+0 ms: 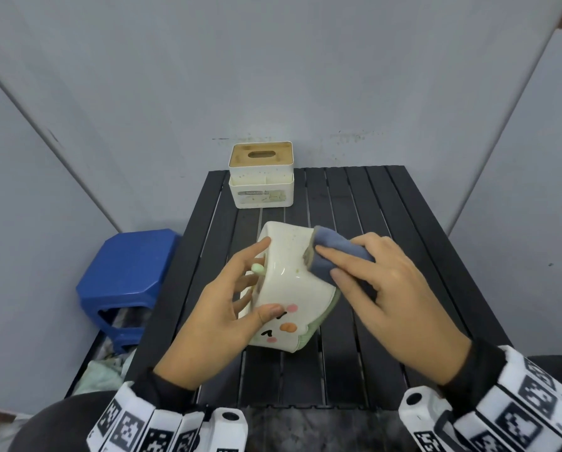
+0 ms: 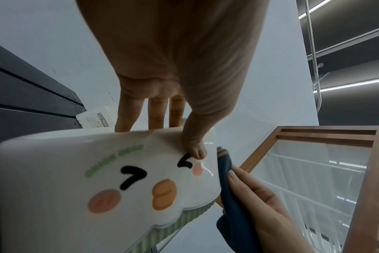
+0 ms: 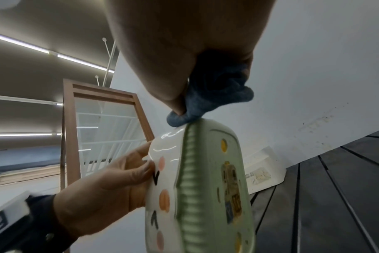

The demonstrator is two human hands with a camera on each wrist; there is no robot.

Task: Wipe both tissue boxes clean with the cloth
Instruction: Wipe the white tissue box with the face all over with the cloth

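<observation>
Your left hand (image 1: 221,308) grips the white tissue box (image 1: 292,288), thumb on its painted face, fingers curled round the far side. Your right hand (image 1: 393,295) pinches a folded blue cloth (image 1: 335,252) and presses it on the box's smooth, shiny side. The box is tipped on its side above the black slatted table (image 1: 403,256); its long way runs from you toward the wall. It may rest on the slats, but that is hard to see. Its green ribbed base (image 3: 190,196) faces right. The square tissue box (image 1: 261,174), with a wooden top, stands at the far edge.
</observation>
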